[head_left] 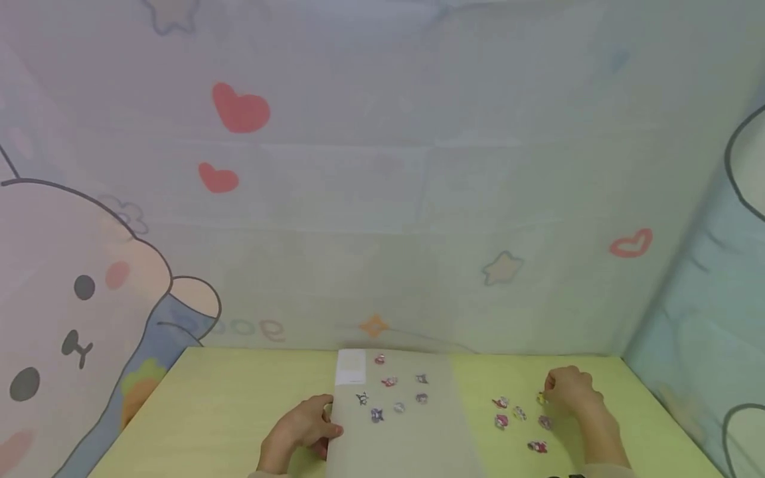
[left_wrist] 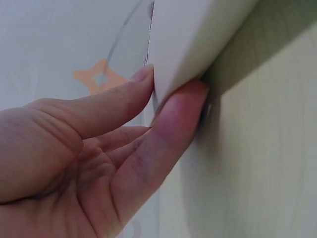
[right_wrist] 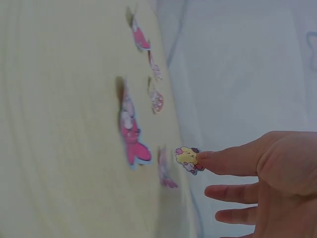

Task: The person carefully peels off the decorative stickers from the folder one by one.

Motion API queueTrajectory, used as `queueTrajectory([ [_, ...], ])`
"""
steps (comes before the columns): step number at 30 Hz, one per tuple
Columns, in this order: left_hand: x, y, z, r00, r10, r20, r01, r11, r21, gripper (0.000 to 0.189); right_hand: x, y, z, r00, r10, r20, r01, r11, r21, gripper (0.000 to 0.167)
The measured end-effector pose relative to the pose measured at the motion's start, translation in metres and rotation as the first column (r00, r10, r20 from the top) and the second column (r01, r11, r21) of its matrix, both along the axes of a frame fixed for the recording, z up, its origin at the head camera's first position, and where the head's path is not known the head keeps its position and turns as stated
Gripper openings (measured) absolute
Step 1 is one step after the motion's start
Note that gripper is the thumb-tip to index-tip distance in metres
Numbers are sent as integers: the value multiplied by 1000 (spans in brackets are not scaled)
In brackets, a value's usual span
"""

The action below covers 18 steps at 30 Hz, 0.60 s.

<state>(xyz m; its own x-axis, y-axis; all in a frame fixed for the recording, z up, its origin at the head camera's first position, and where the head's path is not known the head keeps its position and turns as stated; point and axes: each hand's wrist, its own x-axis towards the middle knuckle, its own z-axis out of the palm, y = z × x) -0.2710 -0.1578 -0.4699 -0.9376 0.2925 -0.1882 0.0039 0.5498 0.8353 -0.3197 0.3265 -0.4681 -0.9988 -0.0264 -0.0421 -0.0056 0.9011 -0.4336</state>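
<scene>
At the left edge of a large pale sheet (head_left: pixel 412 445), my left hand (head_left: pixel 303 425) grips the edge, thumb on one face and fingers behind it. The left wrist view shows the same thumb (left_wrist: pixel 114 106) against the sheet, its edge lifted off the table. My right hand (head_left: pixel 576 392) pinches a small yellow cartoon sticker (right_wrist: pixel 188 158) at its edge, over the right side of the table. Several cartoon stickers lie to the left of and below that hand, among them a pink one (right_wrist: pixel 132 131) and a purple one (head_left: pixel 545 421).
Several small cartoon stickers (head_left: pixel 377 415) are spread over the upper part of the sheet. A white paper rectangle (head_left: pixel 350 366) sits at its top left corner. Beneath is a pale yellow table (head_left: pixel 239 398), with a printed cloth (head_left: pixel 370 186) hanging behind it.
</scene>
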Motion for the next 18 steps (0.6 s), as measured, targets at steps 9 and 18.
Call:
queueTrajectory([
  [9,-1,4,-2,1000,2,2,-2,1000,-14,60,2,2,-9,996,-70,58,69,998,13,13],
  [18,-2,5,-2,1000,1,-10,-1,1000,-6,57,5,4,-6,994,-94,58,92,995,35,10],
])
